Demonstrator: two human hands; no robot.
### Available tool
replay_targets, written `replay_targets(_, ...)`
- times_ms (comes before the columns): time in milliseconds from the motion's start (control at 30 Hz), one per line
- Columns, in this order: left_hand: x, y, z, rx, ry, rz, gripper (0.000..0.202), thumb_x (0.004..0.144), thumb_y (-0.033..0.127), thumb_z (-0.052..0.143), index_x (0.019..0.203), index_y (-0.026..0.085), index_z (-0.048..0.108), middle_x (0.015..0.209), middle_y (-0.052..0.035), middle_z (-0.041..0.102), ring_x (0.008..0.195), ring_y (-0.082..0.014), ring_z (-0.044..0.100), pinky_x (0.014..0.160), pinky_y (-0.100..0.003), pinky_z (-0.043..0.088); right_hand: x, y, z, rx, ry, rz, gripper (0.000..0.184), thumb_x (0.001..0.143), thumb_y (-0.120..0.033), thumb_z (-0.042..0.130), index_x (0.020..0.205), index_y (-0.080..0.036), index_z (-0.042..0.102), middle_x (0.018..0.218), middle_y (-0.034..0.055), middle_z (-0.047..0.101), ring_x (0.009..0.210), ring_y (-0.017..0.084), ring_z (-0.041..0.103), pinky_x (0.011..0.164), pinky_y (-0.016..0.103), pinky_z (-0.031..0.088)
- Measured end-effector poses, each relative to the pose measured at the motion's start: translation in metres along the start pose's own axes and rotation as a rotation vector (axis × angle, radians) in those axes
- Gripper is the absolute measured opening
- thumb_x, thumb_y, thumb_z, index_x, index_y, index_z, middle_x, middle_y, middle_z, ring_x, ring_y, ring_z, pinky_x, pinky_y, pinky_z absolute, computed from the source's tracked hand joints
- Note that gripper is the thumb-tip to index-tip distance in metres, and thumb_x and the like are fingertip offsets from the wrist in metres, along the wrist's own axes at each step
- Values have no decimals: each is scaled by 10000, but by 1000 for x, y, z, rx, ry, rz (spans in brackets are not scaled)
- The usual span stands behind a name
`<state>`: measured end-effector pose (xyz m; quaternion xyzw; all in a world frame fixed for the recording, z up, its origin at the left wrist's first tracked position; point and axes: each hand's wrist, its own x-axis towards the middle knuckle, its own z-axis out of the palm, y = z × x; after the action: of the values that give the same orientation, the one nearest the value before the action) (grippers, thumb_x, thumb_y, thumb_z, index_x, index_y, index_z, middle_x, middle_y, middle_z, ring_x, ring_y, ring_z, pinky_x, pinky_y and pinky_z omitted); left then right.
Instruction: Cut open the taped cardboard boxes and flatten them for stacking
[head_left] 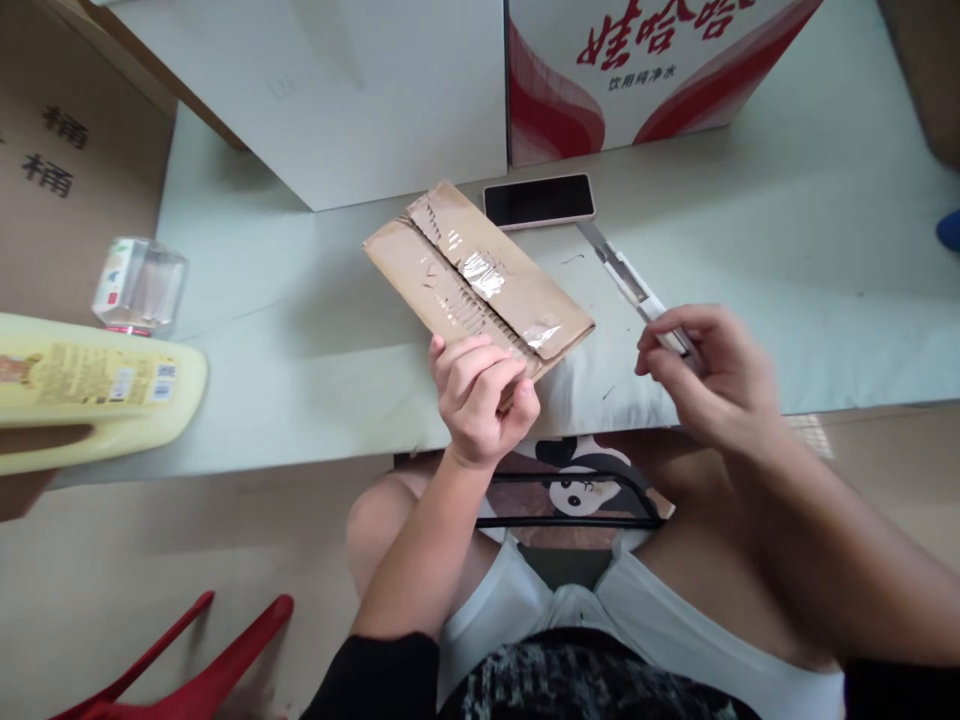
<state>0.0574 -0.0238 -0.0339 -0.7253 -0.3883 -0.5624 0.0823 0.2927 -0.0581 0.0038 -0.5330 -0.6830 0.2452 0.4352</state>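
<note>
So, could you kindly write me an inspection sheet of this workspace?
Surface: table with a pale green covering.
Items in use: cardboard packet, with clear tape and a ragged seam on top; utility knife, blade out, tip close to the phone.
Clutter: the phone, a yellow jug and a clear container.
Left hand: holding the packet at its near edge.
Right hand: gripping the knife handle.
Cables: nothing seen.
Surroundings: white box, red-and-white carton, brown carton.
</note>
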Motion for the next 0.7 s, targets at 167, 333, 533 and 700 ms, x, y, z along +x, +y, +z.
replay_targets(167,-1,-2,-3,12,-24,18,171,973,343,491,940,247,629,867,-5,669,959,-174,667,1160,-412,410,-8,-29,-1,74,-21,-424,256,846,-157,665,1086,-236,625,787,15,616,652,160,618,556,304,513)
replay_targets(333,-2,-2,-2,-8,-44,8,168,985,347,495,946,238,616,890,-9,647,973,-165,654,1195,-387,374,-15,-41,7,4,-40,-540,250,876,-72,544,1075,-192,635,736,7,551,592,128,584,513,266,527)
replay_targets(533,-2,-2,-2,-65,-62,-36,119,942,288,511,952,249,623,908,-17,655,995,-182,641,1202,-410,339,-16,-44,13,-148,-86,-575,295,848,-37,583,1096,-192,628,711,-8,560,573,111,551,507,251,495)
replay_targets(700,-1,-1,-4,-33,-81,-31,133,918,275,504,934,252,633,878,-14,656,971,-181,649,1185,-433,359,-18,-42,15,-244,-86,-623,242,845,-71,573,1059,-165,636,680,-6,526,551,116,504,482,265,428)
